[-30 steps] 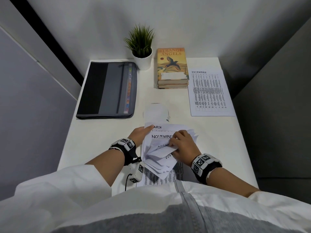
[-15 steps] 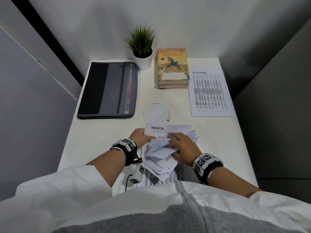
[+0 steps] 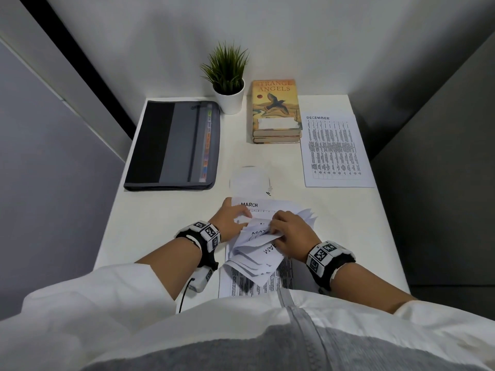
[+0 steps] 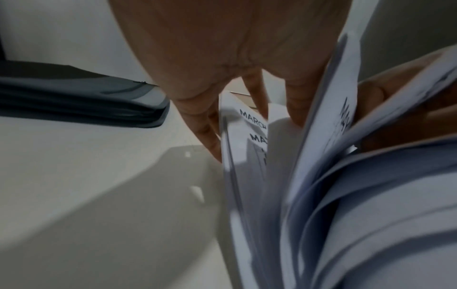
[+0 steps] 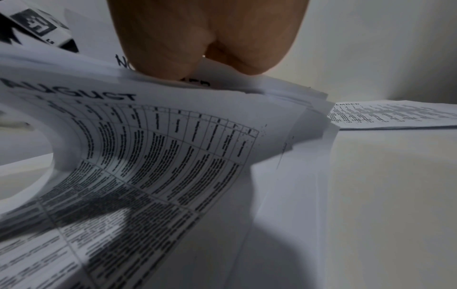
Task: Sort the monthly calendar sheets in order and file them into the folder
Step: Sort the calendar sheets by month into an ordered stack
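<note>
On the left of the white desk a closed grey-and-black zip folder lies flat, coloured index tabs showing along its right edge. Just right of it, at the back, stands a small potted plant, then a stack of books topped by "Strange Angels". In front of the books lies a faint white round object, too pale to identify. Nearer the person, the left hand rests with straight fingers on the stack of calendar sheets, beside the exposed MARCH sheet. The right hand has its grip curled round the upper sheets, bending them back toward the body in a fan; MAY and AUGUST headings show among them. The lifted pages hide the headings beneath. Far right, well apart from the stack, the DECEMBER sheet lies flat alone beside the books.
</note>
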`<state>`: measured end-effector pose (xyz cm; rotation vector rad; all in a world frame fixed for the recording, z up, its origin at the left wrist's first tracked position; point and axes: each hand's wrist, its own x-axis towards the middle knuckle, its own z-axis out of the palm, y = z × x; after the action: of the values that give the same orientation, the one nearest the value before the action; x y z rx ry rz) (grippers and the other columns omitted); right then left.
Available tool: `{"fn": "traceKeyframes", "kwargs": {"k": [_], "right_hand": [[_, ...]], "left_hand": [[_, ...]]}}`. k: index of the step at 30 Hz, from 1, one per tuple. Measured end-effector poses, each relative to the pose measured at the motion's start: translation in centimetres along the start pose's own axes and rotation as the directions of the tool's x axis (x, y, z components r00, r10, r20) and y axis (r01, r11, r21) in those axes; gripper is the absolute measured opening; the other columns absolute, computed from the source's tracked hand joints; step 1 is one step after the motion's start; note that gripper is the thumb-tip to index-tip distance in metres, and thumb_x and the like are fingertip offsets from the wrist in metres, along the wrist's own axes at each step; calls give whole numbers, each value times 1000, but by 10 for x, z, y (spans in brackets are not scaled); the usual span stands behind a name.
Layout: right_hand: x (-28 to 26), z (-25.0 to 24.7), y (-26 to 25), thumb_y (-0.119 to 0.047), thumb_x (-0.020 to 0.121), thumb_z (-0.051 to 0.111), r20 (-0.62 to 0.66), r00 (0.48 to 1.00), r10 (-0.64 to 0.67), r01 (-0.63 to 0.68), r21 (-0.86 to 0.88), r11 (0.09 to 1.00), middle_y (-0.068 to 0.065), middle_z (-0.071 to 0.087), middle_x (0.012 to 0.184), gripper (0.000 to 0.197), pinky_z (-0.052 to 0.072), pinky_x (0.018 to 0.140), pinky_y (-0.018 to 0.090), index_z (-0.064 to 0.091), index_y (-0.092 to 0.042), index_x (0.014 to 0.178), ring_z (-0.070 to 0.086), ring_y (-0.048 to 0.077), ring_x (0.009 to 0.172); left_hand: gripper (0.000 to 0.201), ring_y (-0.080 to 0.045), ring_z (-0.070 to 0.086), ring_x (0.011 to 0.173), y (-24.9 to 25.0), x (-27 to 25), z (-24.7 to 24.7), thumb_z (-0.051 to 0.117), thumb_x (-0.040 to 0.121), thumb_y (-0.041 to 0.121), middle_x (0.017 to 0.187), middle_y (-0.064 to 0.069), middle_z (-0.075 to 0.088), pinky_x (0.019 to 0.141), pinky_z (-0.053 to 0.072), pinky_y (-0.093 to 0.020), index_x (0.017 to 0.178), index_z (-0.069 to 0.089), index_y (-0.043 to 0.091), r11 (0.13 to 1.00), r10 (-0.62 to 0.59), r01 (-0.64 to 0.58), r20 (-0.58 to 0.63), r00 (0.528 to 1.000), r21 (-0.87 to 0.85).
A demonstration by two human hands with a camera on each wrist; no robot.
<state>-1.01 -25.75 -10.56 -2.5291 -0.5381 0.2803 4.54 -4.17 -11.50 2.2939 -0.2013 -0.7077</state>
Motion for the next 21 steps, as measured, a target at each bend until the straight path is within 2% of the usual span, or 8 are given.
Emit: {"fn": "traceKeyframes", "kwargs": {"k": [2,5,9,13,15,18,20,21], "right_hand": [[2,-4,-1,-9,73,66,11,1000,-14,14,-9,1000,5,58,97,11,45,72,34,66,-11,84,53,25,85],[9,-16,-3,-7,79,61,135,991,-24,27,-23,999,3,61,93,8,46,75,37,64,-11,86,56,25,87],[29,-38,-8,-13,84,60,343,938,53,-18,-104,994,5,67,93,9,47,73,31,64,-15,92,59,24,86],[51,-45,-18,-7,83,59,484,870,97,-13,-173,985,7,68,91,12,39,69,25,64,-16,89,60,23,85],[55,-41,-22,-4,83,56,534,838,114,-10,-193,981,7,68,89,14,39,69,25,64,-16,86,61,24,84],[54,-29,-24,-6,84,57,558,821,124,-9,-204,979,7,68,87,11,38,67,25,66,-13,87,61,24,84],[50,-24,-25,-6,84,57,549,826,124,-20,-192,981,6,67,87,13,38,67,25,66,-14,88,60,24,83],[48,-22,-24,-5,84,56,540,832,127,-29,-187,982,6,67,87,14,39,68,25,66,-14,88,60,24,84]], "left_hand": [[26,-26,47,122,1,2,-1,63,90,8,130,-12,40,105,35,-25,116,64,11,997,-54,52,39,998,53],[20,-27,55,111,4,3,-4,57,92,3,118,-15,57,83,37,-19,107,68,7,997,-62,60,26,998,51],[27,-25,54,118,7,1,-7,55,94,7,126,-9,59,95,39,-25,121,63,4,989,-125,127,38,991,-70],[11,-15,54,72,6,-1,-7,60,91,11,76,4,60,67,45,-24,93,70,15,930,-200,198,25,979,-309],[10,-13,48,61,5,-3,-7,67,86,18,63,7,56,56,41,-21,76,67,21,889,-238,221,7,971,-400],[12,-15,52,70,3,-6,-4,71,83,24,75,2,60,59,39,-24,74,64,26,863,-264,223,-27,964,-454],[5,-16,56,79,3,-6,0,71,84,23,81,3,63,65,41,-25,88,67,22,845,-279,220,-50,959,-486],[15,-17,56,84,3,-6,2,70,85,23,87,2,64,71,42,-26,99,67,18,840,-289,223,-59,956,-495]]}}
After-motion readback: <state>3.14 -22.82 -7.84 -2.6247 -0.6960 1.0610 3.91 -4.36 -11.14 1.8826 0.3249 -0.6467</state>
